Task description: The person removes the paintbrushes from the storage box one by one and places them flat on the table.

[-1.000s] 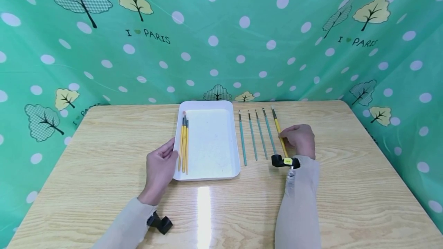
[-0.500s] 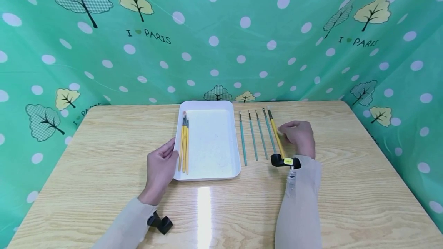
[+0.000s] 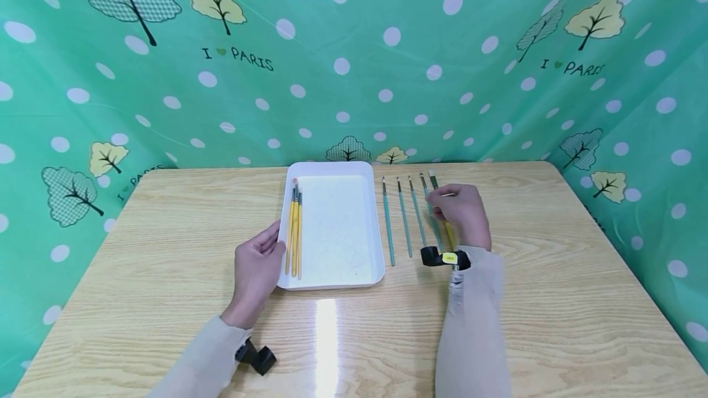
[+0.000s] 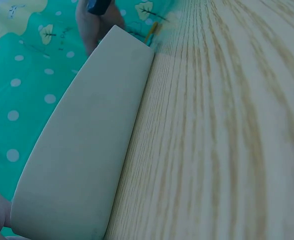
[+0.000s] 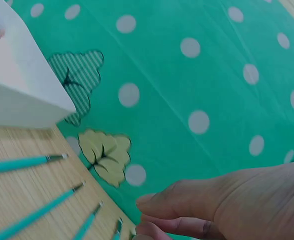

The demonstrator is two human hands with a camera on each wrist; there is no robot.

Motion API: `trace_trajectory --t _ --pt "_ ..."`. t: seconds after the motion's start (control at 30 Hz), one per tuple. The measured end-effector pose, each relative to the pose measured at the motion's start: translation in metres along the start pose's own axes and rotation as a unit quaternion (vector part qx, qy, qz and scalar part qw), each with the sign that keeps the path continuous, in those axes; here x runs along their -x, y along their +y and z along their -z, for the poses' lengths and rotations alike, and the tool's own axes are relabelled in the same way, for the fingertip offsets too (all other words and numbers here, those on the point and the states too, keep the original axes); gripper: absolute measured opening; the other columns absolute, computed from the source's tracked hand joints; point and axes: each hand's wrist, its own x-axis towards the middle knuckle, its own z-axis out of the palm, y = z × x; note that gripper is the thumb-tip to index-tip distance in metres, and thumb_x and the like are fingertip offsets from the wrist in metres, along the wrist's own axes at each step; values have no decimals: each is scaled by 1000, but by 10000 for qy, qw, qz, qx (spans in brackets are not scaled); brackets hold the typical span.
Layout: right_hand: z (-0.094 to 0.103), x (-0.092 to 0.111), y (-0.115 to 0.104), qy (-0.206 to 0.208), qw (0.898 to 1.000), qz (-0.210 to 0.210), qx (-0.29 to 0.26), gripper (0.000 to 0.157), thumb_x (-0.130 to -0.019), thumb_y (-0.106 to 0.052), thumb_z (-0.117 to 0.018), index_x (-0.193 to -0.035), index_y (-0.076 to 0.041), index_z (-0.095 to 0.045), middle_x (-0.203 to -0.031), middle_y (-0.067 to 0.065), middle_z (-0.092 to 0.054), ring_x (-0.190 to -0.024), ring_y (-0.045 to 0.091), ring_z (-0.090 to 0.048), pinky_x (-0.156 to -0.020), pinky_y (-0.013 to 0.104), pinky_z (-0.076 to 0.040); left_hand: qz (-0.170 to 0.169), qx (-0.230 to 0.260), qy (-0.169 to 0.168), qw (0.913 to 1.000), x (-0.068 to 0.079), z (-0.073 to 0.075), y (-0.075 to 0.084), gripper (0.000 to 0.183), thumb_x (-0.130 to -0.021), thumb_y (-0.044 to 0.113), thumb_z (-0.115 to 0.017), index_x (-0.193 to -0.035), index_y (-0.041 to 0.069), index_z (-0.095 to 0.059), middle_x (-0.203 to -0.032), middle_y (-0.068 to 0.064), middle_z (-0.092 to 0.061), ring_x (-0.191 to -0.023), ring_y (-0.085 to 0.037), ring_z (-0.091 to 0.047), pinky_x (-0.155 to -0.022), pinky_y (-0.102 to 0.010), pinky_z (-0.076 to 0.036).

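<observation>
My left hand (image 3: 258,266) holds the left side of a white tray (image 3: 332,284), its thumb at the rim. Three yellow-handled paintbrushes (image 3: 295,232) lie lengthwise along that side inside it. Right of the tray, several teal-handled paintbrushes (image 3: 405,220) lie side by side on the table. My right hand (image 3: 460,210) hovers over the rightmost of these, thumb and fingers loosely bent, with nothing seen between them. Beneath that hand lies another yellow-handled paintbrush (image 3: 450,235), partly hidden. In the right wrist view, brush tips show beside the fingertips of the right hand (image 5: 196,205).
The wooden table (image 3: 553,300) extends to both sides and in front of the tray. A green polka-dot cloth (image 3: 354,97) with printed trees hangs behind its back edge. Each wrist wears a small black camera (image 3: 255,356).
The loose yellow paintbrush has been shifted left, close beside the teal ones. My right hand has come off it and moved left over the rightmost teal brush. The left hand stays put.
</observation>
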Motion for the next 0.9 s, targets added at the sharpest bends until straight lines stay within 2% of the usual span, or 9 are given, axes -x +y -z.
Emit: trace_trajectory --t 0.3,0.67,0.9 --pt "-17 3 -17 -529 9979 276 -260 27 -98 -16 -65 -120 -1 -69 -118 19 -69 -99 31 -73 -95 43 -64 22 -45 16 10000 0 0 1 46 -101 5 -51 -147 9 -53 -150 -14 -55 -136 -23 -56 -103 -25 -52" --pt "-41 10 -32 -760 9953 511 -329 25 -95 -13 -68 -117 1 -69 -114 19 -71 -91 27 -75 -93 44 -65 64 -37 66 10000 0 -1 0 46 -100 6 -52 -146 11 -54 -150 -13 -56 -135 -21 -56 -103 -24 -52" --pt "-55 11 -39 -881 9929 709 -380 23 -92 -11 -71 -113 0 -70 -102 17 -72 -79 19 -73 -90 44 -66 76 -75 69 9999 0 0 0 46 -101 6 -52 -147 11 -54 -150 -13 -55 -136 -21 -56 -103 -24 -52"
